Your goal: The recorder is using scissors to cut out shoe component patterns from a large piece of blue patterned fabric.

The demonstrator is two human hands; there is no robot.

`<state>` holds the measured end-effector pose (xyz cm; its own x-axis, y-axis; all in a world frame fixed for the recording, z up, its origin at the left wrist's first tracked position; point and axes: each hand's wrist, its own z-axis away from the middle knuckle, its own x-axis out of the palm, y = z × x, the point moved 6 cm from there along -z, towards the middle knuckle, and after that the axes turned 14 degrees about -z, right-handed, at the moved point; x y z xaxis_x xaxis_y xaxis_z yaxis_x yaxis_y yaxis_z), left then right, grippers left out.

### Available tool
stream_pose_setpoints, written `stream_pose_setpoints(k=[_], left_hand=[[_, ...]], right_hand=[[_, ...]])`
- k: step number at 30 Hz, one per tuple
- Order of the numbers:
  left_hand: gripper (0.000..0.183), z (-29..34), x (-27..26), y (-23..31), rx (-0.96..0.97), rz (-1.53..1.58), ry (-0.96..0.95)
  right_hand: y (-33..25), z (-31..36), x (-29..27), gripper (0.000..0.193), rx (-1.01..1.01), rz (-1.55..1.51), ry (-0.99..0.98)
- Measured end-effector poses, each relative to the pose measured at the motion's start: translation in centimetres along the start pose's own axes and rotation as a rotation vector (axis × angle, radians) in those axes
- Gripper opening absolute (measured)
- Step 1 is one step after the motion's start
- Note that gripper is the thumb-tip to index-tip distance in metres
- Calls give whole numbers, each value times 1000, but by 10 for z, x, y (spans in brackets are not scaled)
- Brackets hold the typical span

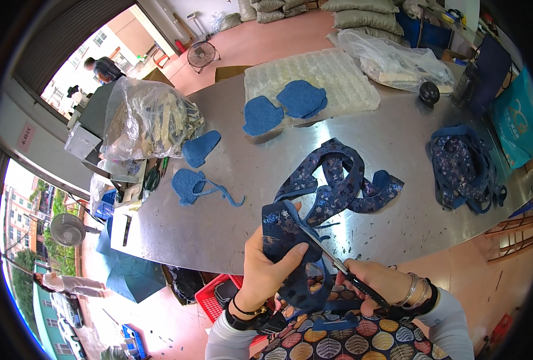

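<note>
My left hand (pixel 269 267) grips a dark blue fabric strip (pixel 281 231) with a shiny floral print and a lighter blue edge, thumb on top. Scissors (pixel 336 262) with silver blades and black handles sit in my right hand (pixel 375 279). Their blades lie along the strip's edge, beside my left thumb; whether the tips are parted cannot be made out. The strip's long end (pixel 337 157) loops across the metal table (pixel 230 210) and curls to the right. Part of it hangs over my patterned apron (pixel 338 342), where a small blue scrap (pixel 336 321) lies.
A heap of similar strips (pixel 463 168) lies at right. Blue fuzzy cut pieces (pixel 263 115) rest at the back and left, one near a whitish padded sheet (pixel 326 78). Clear bags (pixel 149 120) stand behind left. A red basket (pixel 209 303) sits below the table's front edge.
</note>
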<state>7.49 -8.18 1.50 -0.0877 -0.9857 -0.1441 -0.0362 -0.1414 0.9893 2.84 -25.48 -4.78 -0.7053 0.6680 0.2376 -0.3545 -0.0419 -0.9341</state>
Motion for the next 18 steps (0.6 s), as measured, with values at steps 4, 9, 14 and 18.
stream_pose_setpoints(k=[4,9,14,18], left_hand=[[55,3,-1,-1,-55,68,-47],[57,1,0,-3,-36,124,-54],[55,2,4,-8,-41,174,-23],[54,3,6,-4,-46,174,-11]], right_hand=[[-1,1,1,95,51,-41,-2],[1,0,0,93,12,-42,27],[-1,1,1,94,38,-129,88],[1,2,0,90,34,-148,116]])
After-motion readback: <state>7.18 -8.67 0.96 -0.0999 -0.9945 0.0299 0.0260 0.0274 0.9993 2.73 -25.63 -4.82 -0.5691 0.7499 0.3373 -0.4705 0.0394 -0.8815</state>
